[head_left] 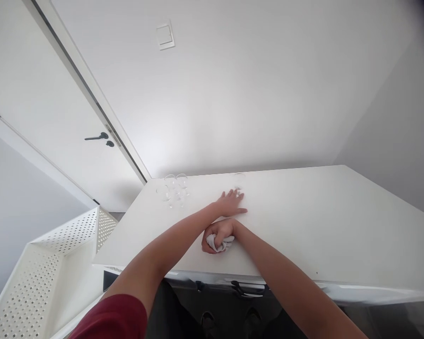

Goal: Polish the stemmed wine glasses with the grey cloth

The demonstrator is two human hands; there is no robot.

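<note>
My left hand (pixel 230 203) reaches over the white tabletop with its fingers stretched out and spread. At its fingertips stands a clear glass (pixel 239 181); whether the fingers touch its lower part I cannot tell. Close in front of my left wrist, my right hand (pixel 219 234) is closed around a crumpled white cloth (pixel 226 244), low over the table. Several clear stemmed glasses (pixel 176 187) stand in a cluster at the back left, apart from both hands.
The white table (pixel 304 221) meets the wall along its back edge. On the left are a white perforated rack (pixel 31 282) and a door with a dark handle (pixel 99 136). A light switch (pixel 165 36) is on the wall. Dark drawer handles (pixel 247 288) show below the front edge.
</note>
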